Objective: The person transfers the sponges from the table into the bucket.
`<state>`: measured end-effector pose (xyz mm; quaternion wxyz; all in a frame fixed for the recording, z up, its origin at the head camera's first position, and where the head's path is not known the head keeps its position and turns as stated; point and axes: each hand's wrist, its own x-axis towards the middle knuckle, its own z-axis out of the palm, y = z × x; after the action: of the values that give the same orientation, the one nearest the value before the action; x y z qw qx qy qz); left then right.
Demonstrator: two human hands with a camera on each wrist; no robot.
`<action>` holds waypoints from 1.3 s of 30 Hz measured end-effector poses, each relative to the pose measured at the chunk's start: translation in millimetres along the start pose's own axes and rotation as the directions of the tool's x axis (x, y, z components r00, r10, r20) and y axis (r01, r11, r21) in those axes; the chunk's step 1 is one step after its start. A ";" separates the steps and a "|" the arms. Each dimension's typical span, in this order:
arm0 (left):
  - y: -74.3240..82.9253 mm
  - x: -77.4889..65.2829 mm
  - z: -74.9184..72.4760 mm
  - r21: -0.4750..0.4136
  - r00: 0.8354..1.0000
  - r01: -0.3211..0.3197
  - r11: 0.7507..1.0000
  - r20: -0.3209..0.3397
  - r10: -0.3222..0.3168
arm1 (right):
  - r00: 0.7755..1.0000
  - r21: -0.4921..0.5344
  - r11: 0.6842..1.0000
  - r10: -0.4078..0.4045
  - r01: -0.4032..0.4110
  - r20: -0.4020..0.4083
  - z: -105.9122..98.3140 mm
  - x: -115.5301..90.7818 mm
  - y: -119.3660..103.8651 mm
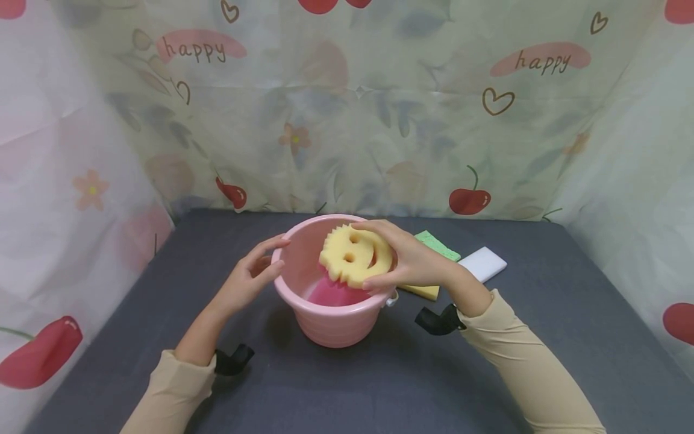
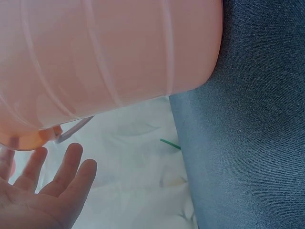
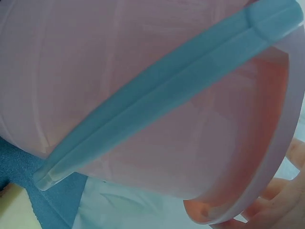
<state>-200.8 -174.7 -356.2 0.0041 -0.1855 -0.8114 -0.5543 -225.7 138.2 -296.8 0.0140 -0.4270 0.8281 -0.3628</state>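
Note:
In the head view, a pink bucket [image 1: 333,325] stands mid-table. My right hand [image 1: 414,259] pinches a yellow smiley-face sponge [image 1: 358,256] with a spiky edge, held tilted over the bucket's mouth. Bright pink with a jagged edge, a pink sponge [image 1: 331,292], shows inside beneath it, partly covered by the yellow one. My left hand [image 1: 249,274] is at the left rim, fingertips right at its edge. From the left wrist, that hand [image 2: 47,191] appears with fingers spread beside the bucket wall [image 2: 119,47]. The right wrist view hides the yellow sponge behind the bucket.
Right of the bucket lie a green sponge [image 1: 438,246], a white sponge [image 1: 484,264] and a yellow sponge [image 1: 425,292], partly behind the right hand. The bucket's pale handle [image 3: 157,90] hangs down on the right side. A patterned curtain [image 1: 358,120] encloses the dark table [image 1: 347,392].

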 end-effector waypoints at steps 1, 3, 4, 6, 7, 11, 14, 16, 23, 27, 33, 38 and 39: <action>0.0 -0.1 0.0 0.001 1.000 0.000 1.000 0.000 0.000 | 1.000 0.001 1.000 0.001 -0.001 0.000 0.3 0.2 -0.1; -0.2 -0.3 0.0 0.002 1.000 0.000 1.000 -0.001 0.000 | 1.000 0.000 1.000 0.002 -0.002 0.001 0.8 0.7 0.3; -0.3 -0.4 -0.1 0.002 1.000 0.000 1.000 0.000 0.000 | 1.000 -0.002 1.000 0.005 -0.005 0.002 0.9 0.8 0.3; -0.6 -0.3 -0.1 0.003 1.000 0.000 1.000 0.000 0.000 | 1.000 -0.007 1.000 0.011 -0.011 0.004 0.9 1.2 1.0; -0.7 -0.3 -0.1 0.004 1.000 -0.001 1.000 0.000 0.001 | 1.000 -0.010 1.000 0.013 -0.013 0.006 0.9 1.5 1.3; -0.9 0.0 -0.3 0.005 1.000 -0.005 1.000 0.001 0.005 | 1.000 -0.032 0.999 0.022 -0.022 0.007 1.5 2.5 2.7; -0.7 -0.3 -0.5 0.005 1.000 -0.005 1.000 0.001 0.005 | 1.000 -0.045 0.999 0.028 -0.027 0.007 2.5 3.5 3.0; -0.8 -0.3 -0.5 0.005 1.000 -0.001 1.000 0.001 0.001 | 0.999 -0.050 0.998 0.032 -0.032 0.007 3.1 4.0 2.7; -1.1 -0.4 -0.2 0.004 1.000 0.003 1.000 -0.002 -0.003 | 0.997 -0.057 0.995 0.080 -0.079 0.009 5.3 5.4 3.1; -0.5 -0.4 0.3 0.006 1.000 -0.001 1.000 -0.002 0.001 | 0.996 -0.062 0.994 0.088 -0.087 0.009 5.3 5.4 3.3; -0.9 -0.2 1.0 0.005 1.000 -0.005 1.000 0.000 0.005 | 0.996 -0.063 0.995 0.084 -0.082 0.016 5.0 6.2 3.5; -0.8 -0.7 0.8 0.006 1.000 -0.006 1.000 0.000 0.006 | 0.994 -0.057 0.993 0.106 -0.105 0.018 6.1 6.6 3.5; -1.1 -0.6 0.9 0.005 1.000 -0.005 1.000 0.000 0.005 | 0.994 -0.057 0.992 0.109 -0.108 0.017 6.2 6.6 3.5</action>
<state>-200.5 -174.4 -357.7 0.0060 -0.1876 -0.8124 -0.5520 -230.3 131.1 -301.6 0.0302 -0.3851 0.8599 -0.3337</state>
